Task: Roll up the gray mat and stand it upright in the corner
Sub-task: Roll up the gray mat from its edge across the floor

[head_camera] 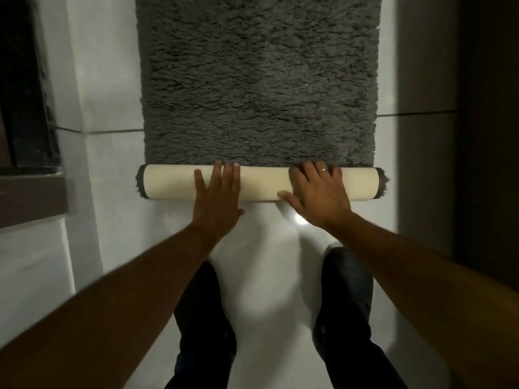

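While flat, both hands [269,192] atop mat roll [261,183].

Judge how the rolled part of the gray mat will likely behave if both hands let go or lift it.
The rolled part is a round tube on smooth floor, so it probably rolls easily or springs open if the left hand and right hand lift off. The gray mat looks soft and shaggy, so it likely sags when lifted. The cream backing may grip.
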`<state>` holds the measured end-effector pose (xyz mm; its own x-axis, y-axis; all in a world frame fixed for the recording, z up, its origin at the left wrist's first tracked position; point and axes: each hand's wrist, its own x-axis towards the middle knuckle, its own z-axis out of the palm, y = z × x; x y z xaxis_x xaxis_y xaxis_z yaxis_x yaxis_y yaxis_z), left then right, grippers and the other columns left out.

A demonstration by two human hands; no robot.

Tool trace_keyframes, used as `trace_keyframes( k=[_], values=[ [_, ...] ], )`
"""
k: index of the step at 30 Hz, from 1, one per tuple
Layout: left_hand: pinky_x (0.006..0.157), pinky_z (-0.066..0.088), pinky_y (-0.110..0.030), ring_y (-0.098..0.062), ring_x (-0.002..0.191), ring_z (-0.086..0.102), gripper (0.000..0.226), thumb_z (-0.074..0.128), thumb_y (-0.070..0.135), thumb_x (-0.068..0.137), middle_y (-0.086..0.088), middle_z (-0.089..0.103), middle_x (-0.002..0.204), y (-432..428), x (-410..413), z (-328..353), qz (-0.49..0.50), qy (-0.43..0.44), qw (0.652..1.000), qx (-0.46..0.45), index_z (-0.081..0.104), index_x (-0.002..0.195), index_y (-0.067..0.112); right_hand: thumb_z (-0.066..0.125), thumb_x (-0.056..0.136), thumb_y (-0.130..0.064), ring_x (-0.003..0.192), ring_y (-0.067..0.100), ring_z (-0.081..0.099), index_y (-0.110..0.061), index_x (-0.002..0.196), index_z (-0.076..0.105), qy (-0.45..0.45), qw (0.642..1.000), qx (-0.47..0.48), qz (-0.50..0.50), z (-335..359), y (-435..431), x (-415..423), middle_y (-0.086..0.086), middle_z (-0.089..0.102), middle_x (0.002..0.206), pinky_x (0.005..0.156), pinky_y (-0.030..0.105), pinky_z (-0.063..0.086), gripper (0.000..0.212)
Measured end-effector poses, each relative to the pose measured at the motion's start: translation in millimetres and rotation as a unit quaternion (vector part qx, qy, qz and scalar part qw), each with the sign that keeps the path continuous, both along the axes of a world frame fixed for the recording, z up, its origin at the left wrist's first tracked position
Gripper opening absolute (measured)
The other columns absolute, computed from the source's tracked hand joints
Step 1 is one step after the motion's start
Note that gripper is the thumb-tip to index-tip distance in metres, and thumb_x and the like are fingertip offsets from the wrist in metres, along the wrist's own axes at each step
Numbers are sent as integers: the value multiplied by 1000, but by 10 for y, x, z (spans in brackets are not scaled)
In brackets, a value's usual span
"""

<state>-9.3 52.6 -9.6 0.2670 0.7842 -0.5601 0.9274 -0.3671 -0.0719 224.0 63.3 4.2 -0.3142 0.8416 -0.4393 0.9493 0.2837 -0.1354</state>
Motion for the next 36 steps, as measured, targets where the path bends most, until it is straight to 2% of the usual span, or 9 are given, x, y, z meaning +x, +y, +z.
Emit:
trace_keyframes(
  k=[3, 8, 13, 16, 19, 22, 25, 30, 36],
  values=[
    [104, 33, -62, -37, 127, 47, 75, 62, 45, 88, -17, 44, 148, 291, -60, -10, -20, -46, 998, 42, 32, 149, 13, 56, 83, -68, 136, 37, 38, -9, 151, 28, -57, 997, -17, 43, -32, 64, 34, 16, 47, 144, 110, 65, 26, 94],
    [84, 44, -49, -35, 97, 66, 47, 67, 42, 86, -11, 68, 115, 415, -287, 17, -22, -169, 983, 63, 59, 127, 19, 61, 85, -59, 114, 35, 55, -19, 134, 46, -13, 999, -10, 38, -37, 190, 23, 12, 62, 129, 97, 56, 40, 65],
    [103, 38, -44, -32, 123, 54, 54, 61, 43, 93, -12, 57, 140, 328, -319, 149, 52, -211, 963, -157, 49, 140, 19, 60, 86, -61, 121, 32, 52, -23, 135, 49, 58, 989, -129, 48, 38, 132, 157, 9, 50, 141, 100, 54, 44, 64],
    [98, 47, -40, -29, 117, 58, 57, 65, 42, 91, -10, 58, 137, 356, -261, 213, 111, -224, 926, -283, 43, 140, 21, 61, 87, -58, 130, 38, 45, -15, 139, 45, 28, 997, -66, 32, 86, -102, 160, 15, 46, 145, 104, 60, 39, 69],
    [99, 43, -49, -34, 117, 56, 60, 71, 38, 86, -14, 57, 134, 378, -250, 275, 74, -221, 968, -95, 47, 136, 15, 43, 97, -55, 147, 38, 27, -6, 150, 35, 19, 999, 15, 46, 48, -367, 60, 19, 36, 157, 115, 68, 18, 72],
    [92, 40, -51, -36, 110, 56, 42, 71, 28, 84, -17, 58, 124, 223, -288, 306, 3, -210, 971, 114, 56, 119, 12, 19, 86, -82, 153, 36, 2, -5, 157, 15, -10, 999, -23, 21, -18, -239, -61, 17, 12, 166, 118, 68, 1, 105],
    [101, 37, -56, -41, 123, 51, 55, 58, 44, 90, -23, 56, 133, -51, -283, 262, -17, -212, 973, 86, 54, 131, 7, 3, 75, -91, 153, 34, -11, -7, 158, 1, -47, 998, -51, 11, -97, 75, -131, 15, -3, 167, 117, 68, -5, 118],
    [113, 6, -71, -42, 150, -3, 126, 57, 79, 71, -22, 0, 164, -157, -196, 87, -15, -55, 998, -9, 0, 156, 7, 13, 73, -94, 153, 35, -5, -8, 158, 5, -17, 998, -13, 55, -28, 317, -37, 16, 2, 167, 115, 71, -1, 121],
    [108, 20, -75, -45, 139, 32, 105, 74, 53, 75, -21, 34, 155, 360, -177, 14, 27, -29, 998, 57, 18, 154, 15, 65, 80, -65, 147, 44, 21, -12, 157, 15, -38, 996, 9, 76, -27, 391, 156, 22, 24, 161, 114, 73, 10, 106]
  ],
)
